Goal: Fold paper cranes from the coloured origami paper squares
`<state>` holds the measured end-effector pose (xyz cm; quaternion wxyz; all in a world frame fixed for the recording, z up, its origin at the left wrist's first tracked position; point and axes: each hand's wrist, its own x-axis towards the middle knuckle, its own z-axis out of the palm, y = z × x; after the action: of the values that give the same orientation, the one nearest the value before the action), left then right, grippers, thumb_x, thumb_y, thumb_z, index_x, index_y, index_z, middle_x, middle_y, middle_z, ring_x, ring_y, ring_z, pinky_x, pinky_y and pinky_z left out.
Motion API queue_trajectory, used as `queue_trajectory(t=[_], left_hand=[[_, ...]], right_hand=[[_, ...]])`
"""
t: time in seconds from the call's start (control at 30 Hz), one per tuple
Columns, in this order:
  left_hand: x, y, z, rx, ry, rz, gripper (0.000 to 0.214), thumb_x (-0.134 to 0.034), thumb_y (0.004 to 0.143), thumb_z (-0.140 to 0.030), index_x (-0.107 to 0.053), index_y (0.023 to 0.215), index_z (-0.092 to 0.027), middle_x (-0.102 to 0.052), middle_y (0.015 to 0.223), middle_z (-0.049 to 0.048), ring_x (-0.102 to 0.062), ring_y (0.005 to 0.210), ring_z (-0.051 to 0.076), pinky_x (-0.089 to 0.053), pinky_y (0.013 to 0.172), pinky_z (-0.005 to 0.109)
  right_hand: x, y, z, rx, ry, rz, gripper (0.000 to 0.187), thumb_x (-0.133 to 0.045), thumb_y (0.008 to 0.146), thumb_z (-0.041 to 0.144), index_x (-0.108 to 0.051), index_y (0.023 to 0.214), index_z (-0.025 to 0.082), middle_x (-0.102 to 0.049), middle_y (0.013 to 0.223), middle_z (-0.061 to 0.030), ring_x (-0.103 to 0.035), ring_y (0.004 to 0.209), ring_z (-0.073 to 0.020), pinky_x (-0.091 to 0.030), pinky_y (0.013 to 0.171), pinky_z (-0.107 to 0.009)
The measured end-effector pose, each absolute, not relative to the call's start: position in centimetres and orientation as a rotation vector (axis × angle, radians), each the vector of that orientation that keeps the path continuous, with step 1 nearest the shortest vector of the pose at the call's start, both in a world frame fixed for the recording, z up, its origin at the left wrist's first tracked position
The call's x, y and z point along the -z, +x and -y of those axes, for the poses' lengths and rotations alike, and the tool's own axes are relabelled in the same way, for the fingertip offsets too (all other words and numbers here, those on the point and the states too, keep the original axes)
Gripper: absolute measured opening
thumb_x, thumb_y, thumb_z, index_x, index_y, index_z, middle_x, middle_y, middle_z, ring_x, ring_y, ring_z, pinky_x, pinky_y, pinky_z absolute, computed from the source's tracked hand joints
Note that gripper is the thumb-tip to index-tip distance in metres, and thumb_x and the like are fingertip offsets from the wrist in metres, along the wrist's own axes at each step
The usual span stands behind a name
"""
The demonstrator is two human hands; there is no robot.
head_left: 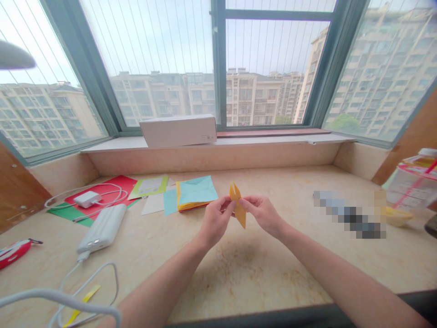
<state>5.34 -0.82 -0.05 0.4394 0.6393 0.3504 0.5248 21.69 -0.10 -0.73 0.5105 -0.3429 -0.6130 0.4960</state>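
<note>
A small folded piece of yellow-orange paper [241, 216] is held up above the counter, between both hands. Its upper end is split into narrow points, and its lower end tapers to a tip. My left hand [218, 217] pinches it from the left, thumb against its side. From the right, my right hand [261, 210] grips it with thumb and fingers. The fingertips cover the paper's middle. Just behind my left hand lies a stack of coloured paper [196, 190], light blue on top with yellow and red below.
Left on the counter [273, 278] are red paper [124, 184], green paper [68, 212], a white charger [87, 199], a power bank [104, 228] and a looping cable [61, 298]. A white box [179, 132] stands on the sill. At right are a blurred-out object [351, 216] and a plastic container [411, 182].
</note>
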Motion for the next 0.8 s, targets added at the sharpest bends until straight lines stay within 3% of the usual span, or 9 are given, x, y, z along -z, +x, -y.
queue_trajectory(t=[0.13, 0.2, 0.3, 0.4, 0.5, 0.63, 0.8], left_hand=[[-0.16, 5.36, 0.46, -1.257, 1.480, -0.790, 0.027, -0.065, 0.083, -0.036, -0.070, 0.092, -0.011, -0.073, 0.087, 0.0093, -0.069, 0.076, 0.021, -0.057, 0.068, 0.031], [-0.24, 5.36, 0.46, -1.260, 1.446, -0.776, 0.030, -0.067, 0.082, -0.037, -0.069, 0.094, -0.010, -0.073, 0.084, 0.0091, -0.069, 0.074, 0.020, -0.056, 0.067, 0.031], [-0.33, 5.38, 0.61, -1.293, 1.376, -0.780, 0.042, -0.070, 0.080, -0.038, -0.061, 0.113, -0.012, -0.071, 0.076, 0.0050, -0.067, 0.068, 0.018, -0.055, 0.066, 0.030], [-0.37, 5.40, 0.72, -1.343, 1.317, -0.764, 0.057, -0.071, 0.080, -0.034, -0.045, 0.128, -0.018, -0.069, 0.070, -0.0007, -0.065, 0.064, 0.015, -0.052, 0.066, 0.028], [-0.26, 5.37, 0.60, -1.392, 1.309, -0.741, 0.046, -0.071, 0.080, -0.033, -0.045, 0.117, -0.021, -0.066, 0.068, -0.0037, -0.063, 0.063, 0.013, -0.048, 0.064, 0.023], [-0.02, 5.19, 0.27, -1.405, 1.335, -0.759, 0.025, -0.066, 0.083, -0.035, -0.050, 0.095, -0.020, -0.064, 0.072, -0.0028, -0.061, 0.063, 0.011, -0.045, 0.060, 0.020], [-0.13, 5.09, 0.24, -1.369, 1.374, -0.782, 0.020, -0.060, 0.087, -0.034, -0.060, 0.096, -0.017, -0.066, 0.085, 0.0025, -0.064, 0.076, 0.014, -0.051, 0.071, 0.026]], right_hand=[[0.78, 21.66, -0.09, -1.180, -0.848, 1.422, 0.031, -0.071, 0.078, 0.047, -0.075, 0.085, 0.017, -0.075, 0.081, -0.0054, -0.069, 0.078, -0.0197, -0.052, 0.081, -0.036], [0.84, 21.70, -0.17, -1.192, -0.830, 1.375, 0.032, -0.074, 0.075, 0.045, -0.071, 0.091, 0.018, -0.074, 0.077, -0.0033, -0.069, 0.074, -0.0186, -0.053, 0.078, -0.035], [0.94, 21.76, -0.22, -1.187, -0.778, 1.323, 0.042, -0.078, 0.073, 0.040, -0.062, 0.107, 0.022, -0.070, 0.069, 0.0022, -0.067, 0.066, -0.0163, -0.053, 0.069, -0.031], [1.06, 21.73, -0.21, -1.160, -0.731, 1.384, 0.029, -0.074, 0.077, 0.039, -0.064, 0.099, 0.023, -0.071, 0.073, 0.0011, -0.067, 0.072, -0.0166, -0.053, 0.072, -0.032], [1.11, 21.69, -0.11, -1.110, -0.726, 1.519, 0.019, -0.068, 0.082, 0.039, -0.071, 0.091, 0.022, -0.072, 0.087, -0.0035, -0.066, 0.086, -0.0189, -0.052, 0.084, -0.036], [1.03, 21.90, 0.01, -1.047, -0.705, 1.646, 0.024, -0.062, 0.087, 0.035, -0.074, 0.104, 0.024, -0.068, 0.102, -0.0066, -0.064, 0.094, -0.0201, -0.051, 0.087, -0.037], [0.57, 22.39, 0.06, -1.068, -0.701, 1.672, 0.029, -0.064, 0.087, 0.033, -0.072, 0.114, 0.026, -0.068, 0.105, -0.0064, -0.064, 0.094, -0.0197, -0.051, 0.087, -0.037]])
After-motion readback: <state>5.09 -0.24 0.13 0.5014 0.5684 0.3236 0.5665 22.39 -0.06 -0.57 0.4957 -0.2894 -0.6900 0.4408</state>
